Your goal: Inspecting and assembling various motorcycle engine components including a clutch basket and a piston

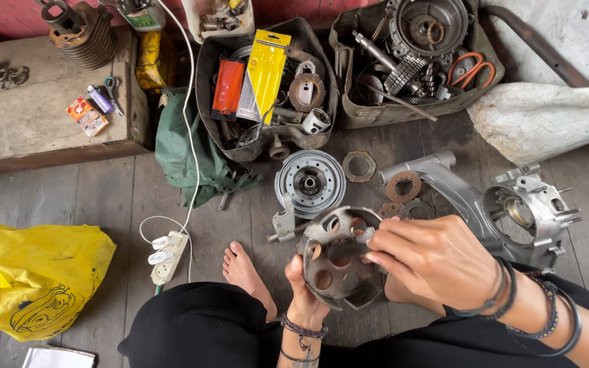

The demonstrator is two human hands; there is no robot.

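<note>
Now I see my left hand (pixel 305 289) gripping from below a round grey metal drum with holes (pixel 339 255), held above my lap, near centre. My right hand (pixel 434 259) rests on its right rim, fingers pinched there. Far behind, a flat yellow card package (pixel 265 71) and an orange-red packet (pixel 228 87) stand in a dark tray (pixel 206 75); a yellow plastic bag (pixel 32 272) lies left.

Worn plank floor (pixel 103 197), perhaps daylit

A yellow bag (pixel 32 276), green cloth (pixel 182 146), orange-handled scissors (pixel 470 68), and grey drum (pixel 339 262).
</note>
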